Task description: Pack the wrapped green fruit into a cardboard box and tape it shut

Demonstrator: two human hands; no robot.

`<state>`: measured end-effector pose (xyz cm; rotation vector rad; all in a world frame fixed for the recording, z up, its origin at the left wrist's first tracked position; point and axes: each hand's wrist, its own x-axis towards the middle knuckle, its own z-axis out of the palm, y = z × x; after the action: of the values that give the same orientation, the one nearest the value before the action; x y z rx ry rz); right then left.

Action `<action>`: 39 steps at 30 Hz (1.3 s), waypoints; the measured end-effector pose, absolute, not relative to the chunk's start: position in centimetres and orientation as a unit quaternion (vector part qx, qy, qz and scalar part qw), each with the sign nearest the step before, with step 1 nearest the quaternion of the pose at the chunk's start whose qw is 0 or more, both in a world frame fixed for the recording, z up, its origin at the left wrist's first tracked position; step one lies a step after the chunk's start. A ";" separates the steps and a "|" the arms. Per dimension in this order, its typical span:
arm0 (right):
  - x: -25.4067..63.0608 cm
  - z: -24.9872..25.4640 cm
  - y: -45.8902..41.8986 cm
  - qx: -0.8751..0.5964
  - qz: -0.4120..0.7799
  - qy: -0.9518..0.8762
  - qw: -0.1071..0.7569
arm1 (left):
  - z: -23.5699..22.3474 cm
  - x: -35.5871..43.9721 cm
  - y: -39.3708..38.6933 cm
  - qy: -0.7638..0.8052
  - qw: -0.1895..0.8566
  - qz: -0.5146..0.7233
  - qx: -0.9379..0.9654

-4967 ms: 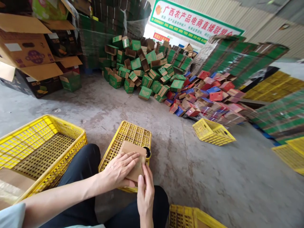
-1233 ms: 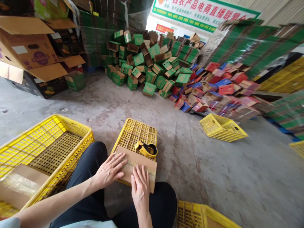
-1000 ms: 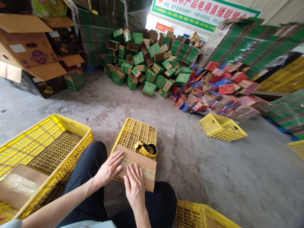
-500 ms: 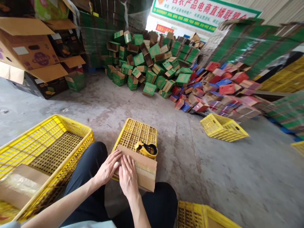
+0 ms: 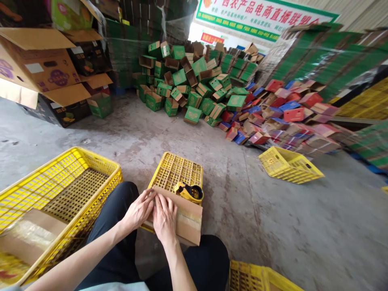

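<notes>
A brown cardboard box (image 5: 188, 223) lies across the near end of an upturned yellow plastic crate (image 5: 176, 167) between my knees. A pale strip that looks like packing tape runs along its top. My left hand (image 5: 140, 208) is at the box's left end, fingers bent against its edge, the tips partly hidden. Beside it, my right hand (image 5: 164, 218) rests on the top face with its fingers stretched forward and nearly touching my left fingers. Just beyond the box, a yellow and black tape dispenser (image 5: 190, 191) lies on the crate.
On my left stands a large yellow crate (image 5: 100, 178) holding a taped cardboard box (image 5: 33, 232). Another yellow crate (image 5: 257, 277) is at the lower right, and a tilted one (image 5: 287, 165) lies farther off. Green boxes (image 5: 194, 115) and red and blue boxes (image 5: 292, 115) are heaped ahead.
My fingers have bent a little more at the box's left end. The box and tape dispenser keep their places on the crate; the whole view has shifted slightly.
</notes>
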<state>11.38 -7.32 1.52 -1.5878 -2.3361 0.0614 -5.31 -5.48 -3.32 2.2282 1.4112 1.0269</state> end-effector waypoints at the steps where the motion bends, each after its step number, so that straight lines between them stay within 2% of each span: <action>1: 11.4 1.5 -7.4 -0.556 0.017 -0.816 0.157 | -3.3 -5.3 -5.4 0.490 0.151 0.357 0.781; 9: 11.0 0.9 -7.9 -0.560 0.017 -0.813 0.156 | -1.9 -5.5 -4.6 0.489 0.158 0.353 0.782; 15: 11.1 -0.3 -7.7 -0.530 0.003 -0.829 0.177 | -3.7 -4.9 -4.2 0.548 0.243 0.407 0.690; 19: 10.0 -0.6 -7.1 -0.555 0.013 -0.813 0.175 | -5.7 -3.6 -5.1 0.560 0.310 0.461 0.614; 24: 8.2 -0.8 -7.0 -0.594 0.010 -0.783 0.183 | -6.0 -3.1 -5.4 0.547 0.382 0.488 0.563; 33: 9.6 -0.3 -8.0 -0.545 0.063 -0.819 0.169 | -6.5 -3.5 -5.3 0.542 0.395 0.484 0.563; 39: 10.0 -0.3 -9.5 -0.515 0.053 -0.836 0.183 | -6.5 -3.6 -5.2 0.534 0.403 0.481 0.567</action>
<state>10.01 -9.46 -0.27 -1.4521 -2.3581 0.1482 -3.58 -5.23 -6.47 1.4325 1.3487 1.2163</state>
